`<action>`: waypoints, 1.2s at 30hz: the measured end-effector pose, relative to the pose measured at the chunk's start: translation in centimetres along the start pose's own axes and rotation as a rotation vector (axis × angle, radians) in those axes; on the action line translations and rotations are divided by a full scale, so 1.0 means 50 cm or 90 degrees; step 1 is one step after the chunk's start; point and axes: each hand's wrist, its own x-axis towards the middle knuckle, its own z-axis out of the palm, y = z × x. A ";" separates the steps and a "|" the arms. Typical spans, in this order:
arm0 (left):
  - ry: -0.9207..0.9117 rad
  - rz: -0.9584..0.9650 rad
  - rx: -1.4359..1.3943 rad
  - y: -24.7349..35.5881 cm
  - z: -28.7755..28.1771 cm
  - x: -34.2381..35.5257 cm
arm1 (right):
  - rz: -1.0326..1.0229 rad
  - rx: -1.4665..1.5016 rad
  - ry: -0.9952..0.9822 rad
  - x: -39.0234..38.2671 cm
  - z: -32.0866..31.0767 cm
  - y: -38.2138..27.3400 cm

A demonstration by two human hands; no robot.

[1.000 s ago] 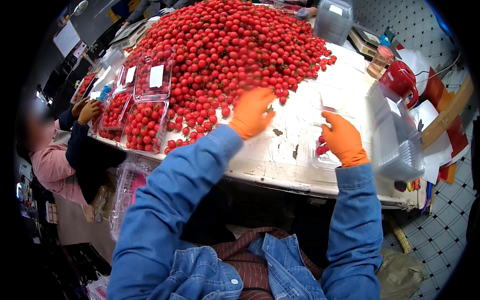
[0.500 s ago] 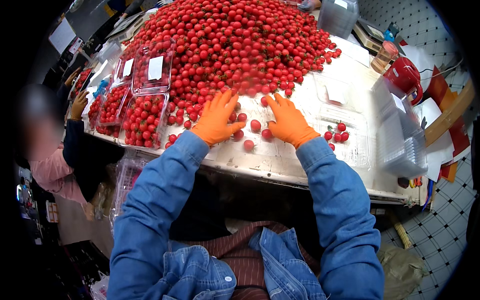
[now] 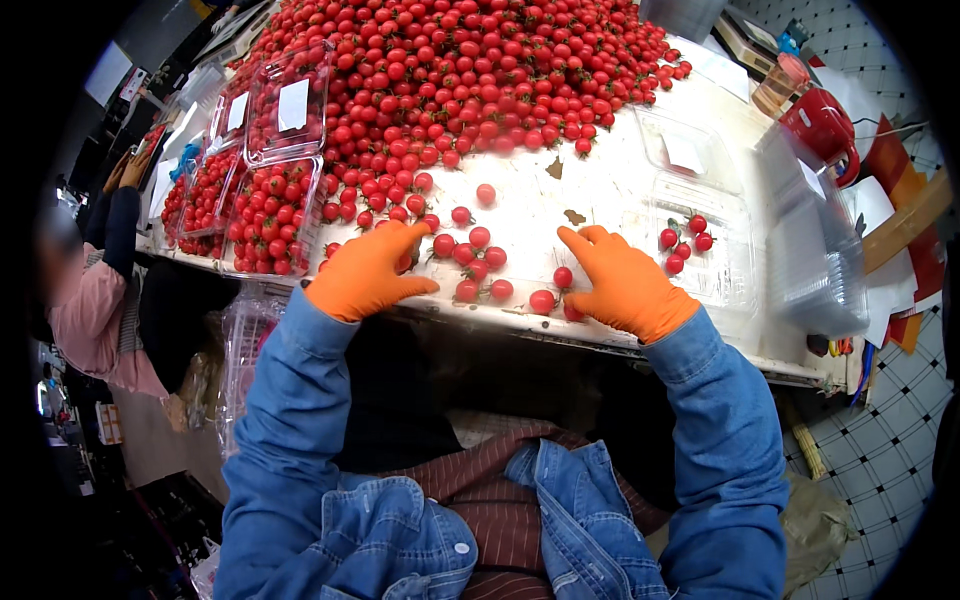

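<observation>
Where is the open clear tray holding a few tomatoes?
Head view: the tray lies on the table's right side, just right of the right hand, below the red jug.

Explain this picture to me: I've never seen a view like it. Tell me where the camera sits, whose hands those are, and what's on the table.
The camera is worn on a person's head and looks down, so the blue denim sleeves coming up from the bottom are that person's own arms. Its wide lens bends straight edges near the rim.

Both hands wear orange gloves. The left hand and right hand rest flat near the white table's front edge, on either side of a few loose tomatoes. Neither hand grips anything.

Behind them lies a big pile of tomatoes. To the left stand filled clear boxes; to the right an open clear box holds a few tomatoes. Another person works at the far left.
</observation>
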 end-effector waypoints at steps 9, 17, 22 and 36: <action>-0.041 0.051 -0.017 0.070 0.073 0.029 | 0.063 0.112 -0.119 -0.006 0.030 -0.009; -0.019 0.065 -0.170 0.085 0.121 0.062 | 0.068 0.286 -0.043 0.022 0.075 -0.036; 0.016 0.047 -0.313 0.077 0.133 0.084 | 0.080 0.419 0.000 0.049 0.090 -0.021; -0.002 -0.081 -0.841 0.097 0.093 0.114 | 0.201 0.986 0.033 0.068 0.028 -0.024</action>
